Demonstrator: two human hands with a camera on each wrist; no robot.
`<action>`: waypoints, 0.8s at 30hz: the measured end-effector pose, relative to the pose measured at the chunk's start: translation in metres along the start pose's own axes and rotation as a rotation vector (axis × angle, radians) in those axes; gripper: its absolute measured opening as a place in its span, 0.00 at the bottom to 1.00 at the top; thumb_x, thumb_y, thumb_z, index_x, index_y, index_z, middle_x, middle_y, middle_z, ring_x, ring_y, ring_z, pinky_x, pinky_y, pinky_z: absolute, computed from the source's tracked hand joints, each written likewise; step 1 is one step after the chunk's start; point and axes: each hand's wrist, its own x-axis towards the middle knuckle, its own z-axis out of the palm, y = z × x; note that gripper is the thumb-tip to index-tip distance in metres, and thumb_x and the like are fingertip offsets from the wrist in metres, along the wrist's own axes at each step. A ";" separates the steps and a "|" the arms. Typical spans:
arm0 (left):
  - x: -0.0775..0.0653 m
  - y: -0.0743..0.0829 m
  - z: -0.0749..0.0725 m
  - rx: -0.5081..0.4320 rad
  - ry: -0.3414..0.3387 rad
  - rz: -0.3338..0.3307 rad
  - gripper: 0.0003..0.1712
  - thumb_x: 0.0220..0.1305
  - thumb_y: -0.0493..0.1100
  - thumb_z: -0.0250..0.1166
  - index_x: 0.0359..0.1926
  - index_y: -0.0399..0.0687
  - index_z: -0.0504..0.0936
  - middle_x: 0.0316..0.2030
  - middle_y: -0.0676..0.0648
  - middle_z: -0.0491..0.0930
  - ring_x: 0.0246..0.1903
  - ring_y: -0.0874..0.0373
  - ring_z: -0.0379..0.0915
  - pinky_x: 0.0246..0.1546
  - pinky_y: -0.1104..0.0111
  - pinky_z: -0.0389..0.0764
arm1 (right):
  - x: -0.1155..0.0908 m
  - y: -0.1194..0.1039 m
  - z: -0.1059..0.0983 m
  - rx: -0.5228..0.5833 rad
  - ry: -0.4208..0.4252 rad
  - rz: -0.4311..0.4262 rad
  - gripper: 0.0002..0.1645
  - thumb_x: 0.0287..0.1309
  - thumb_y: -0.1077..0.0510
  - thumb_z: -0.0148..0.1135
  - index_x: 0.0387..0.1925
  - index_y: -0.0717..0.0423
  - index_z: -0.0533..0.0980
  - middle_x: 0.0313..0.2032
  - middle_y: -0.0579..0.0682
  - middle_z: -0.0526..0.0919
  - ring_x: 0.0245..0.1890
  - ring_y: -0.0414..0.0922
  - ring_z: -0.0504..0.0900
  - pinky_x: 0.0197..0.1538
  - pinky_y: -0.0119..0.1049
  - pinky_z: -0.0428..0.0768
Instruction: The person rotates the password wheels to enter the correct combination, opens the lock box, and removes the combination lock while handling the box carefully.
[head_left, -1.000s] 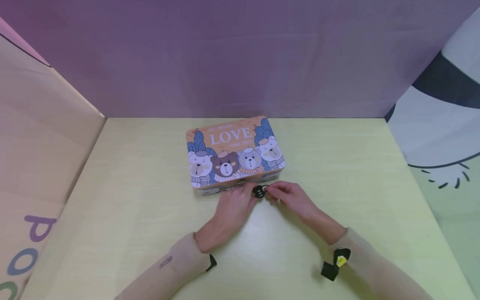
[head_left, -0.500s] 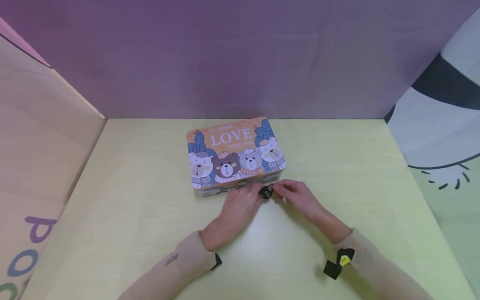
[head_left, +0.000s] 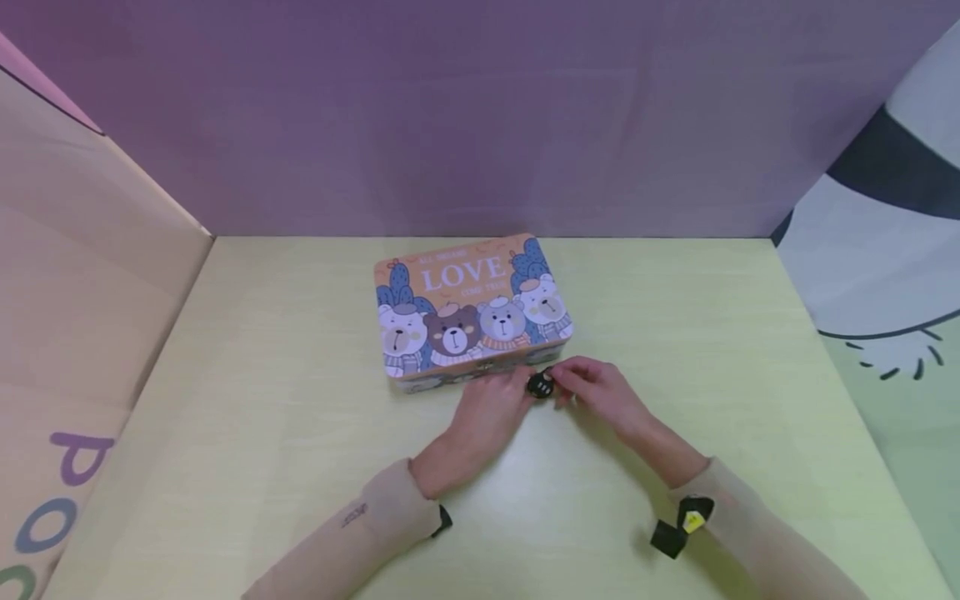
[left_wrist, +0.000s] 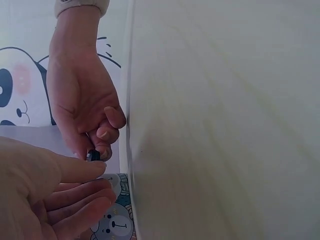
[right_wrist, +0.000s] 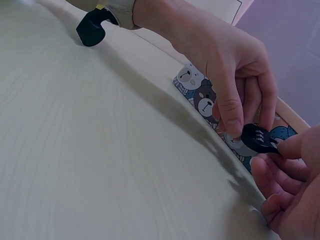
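A small black combination padlock [head_left: 540, 385] is held between both hands, just off the front side of a decorated tin box [head_left: 474, 307]. My left hand [head_left: 491, 410] pinches the lock's dark body; the right wrist view shows its thumb and a finger on the padlock [right_wrist: 258, 138], whose number dials show. With thumb and fingertips, my right hand [head_left: 602, 397] pinches the shackle end. In the left wrist view, the padlock [left_wrist: 93, 155] is mostly covered by fingers. The box's lid is down, printed with bears and "LOVE", and a metal clasp [head_left: 485, 365] shows at its front edge.
A pale yellow table [head_left: 285, 467] carries the box near its back edge. Behind stands a purple wall panel [head_left: 480, 117], with printed panels on the left [head_left: 82, 250] and right [head_left: 900, 317]. A black wrist device [head_left: 670, 537] hangs off the right sleeve.
Both hands have shifted a little to the right with the padlock between them, the left hand more. The box stays practically in place.
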 end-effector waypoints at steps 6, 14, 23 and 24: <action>0.003 0.002 0.000 0.021 -0.025 -0.013 0.14 0.68 0.48 0.71 0.47 0.43 0.84 0.33 0.49 0.88 0.28 0.60 0.83 0.28 0.72 0.83 | -0.001 0.000 -0.002 0.043 0.010 -0.028 0.20 0.74 0.55 0.59 0.56 0.67 0.77 0.38 0.55 0.88 0.35 0.44 0.84 0.37 0.30 0.79; 0.006 0.005 -0.001 0.013 -0.024 -0.022 0.13 0.68 0.49 0.71 0.44 0.45 0.85 0.33 0.50 0.87 0.29 0.59 0.81 0.29 0.71 0.83 | -0.002 0.001 -0.003 0.060 0.053 -0.038 0.18 0.72 0.57 0.61 0.53 0.69 0.77 0.35 0.50 0.89 0.33 0.42 0.84 0.33 0.29 0.77; 0.010 0.007 0.001 -0.038 -0.045 -0.055 0.13 0.65 0.51 0.73 0.40 0.46 0.85 0.25 0.53 0.82 0.18 0.66 0.68 0.17 0.78 0.68 | -0.001 -0.003 -0.006 0.032 0.089 0.006 0.17 0.72 0.57 0.62 0.51 0.67 0.78 0.34 0.48 0.89 0.34 0.42 0.84 0.35 0.30 0.77; 0.011 0.007 0.002 -0.046 -0.050 -0.061 0.14 0.65 0.51 0.74 0.40 0.46 0.85 0.24 0.54 0.82 0.18 0.66 0.66 0.17 0.79 0.67 | -0.001 -0.003 -0.006 0.031 0.092 0.012 0.17 0.72 0.57 0.62 0.51 0.67 0.78 0.34 0.48 0.89 0.34 0.42 0.83 0.35 0.30 0.77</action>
